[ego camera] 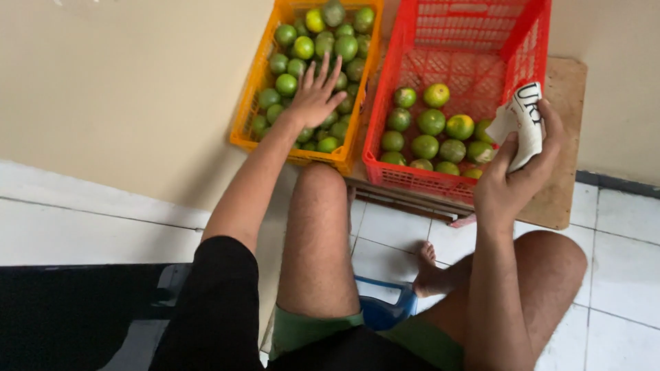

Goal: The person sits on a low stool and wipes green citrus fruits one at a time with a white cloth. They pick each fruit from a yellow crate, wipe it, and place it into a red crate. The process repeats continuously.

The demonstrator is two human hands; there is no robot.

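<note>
My left hand [315, 95] reaches into the orange crate [247, 117], fingers spread and palm down over the green limes [287, 84] heaped there. I cannot see a fruit held in it. My right hand [517, 173] hovers at the near right corner of the red crate [405, 172] and grips a crumpled white cloth [522, 124] with dark lettering. The red crate holds a smaller layer of green and yellowish limes [432, 121] at its near end.
Both crates lean against a beige wall, on a wooden board [567, 137] over white floor tiles. My bare knees and one foot [427, 271] sit in front of the crates. A blue stool [385, 309] is under me. A dark mat [69, 316] lies at the left.
</note>
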